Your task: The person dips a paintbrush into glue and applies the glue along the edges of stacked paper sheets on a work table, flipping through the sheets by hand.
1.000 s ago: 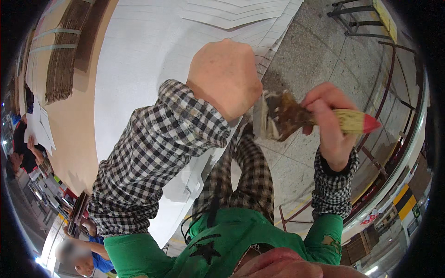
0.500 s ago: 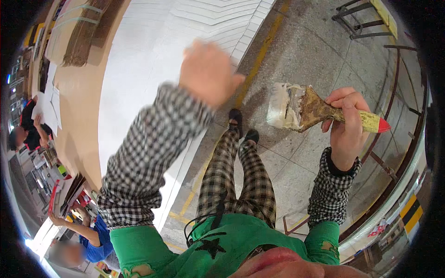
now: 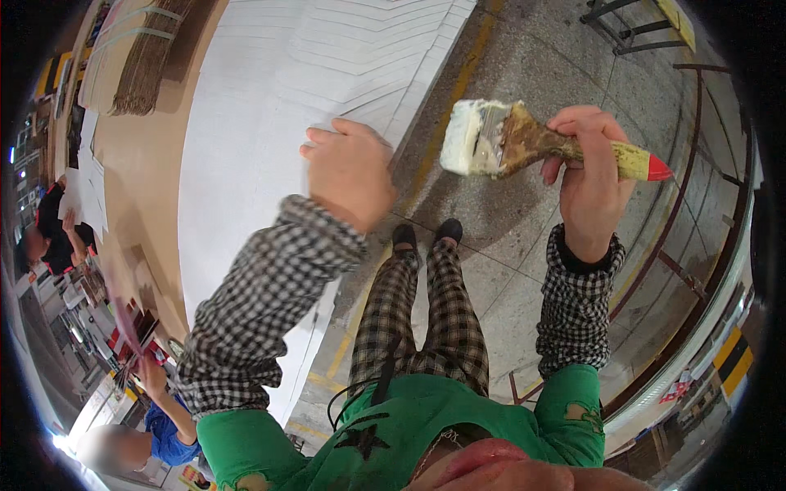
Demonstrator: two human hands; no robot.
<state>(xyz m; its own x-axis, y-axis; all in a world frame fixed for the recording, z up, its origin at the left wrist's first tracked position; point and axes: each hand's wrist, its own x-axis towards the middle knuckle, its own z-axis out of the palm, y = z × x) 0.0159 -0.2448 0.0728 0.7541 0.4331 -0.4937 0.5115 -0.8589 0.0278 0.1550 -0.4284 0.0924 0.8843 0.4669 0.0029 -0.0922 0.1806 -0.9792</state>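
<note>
A wide paintbrush lies across my right hand, with fingers closed round its yellow, red-tipped handle. Thick white paste coats its bristles, which point left, above the floor. My left hand is over the near right side of the layered white sheets, palm down, its visible fingers apart and a little bent. Nothing shows in it; whether it touches the sheets I cannot tell. The sheets lie overlapped in rows, their edges showing as stepped lines.
Brown board lies left of the sheets, with a strapped cardboard bundle at its far end. Two people work at the left, one in a blue shirt. A metal-framed stand is at the far right; dark rails run along the right.
My left hand has come back toward me and a little left, its fingers now turned leftward. The paintbrush and my right hand have moved up and slightly left.
</note>
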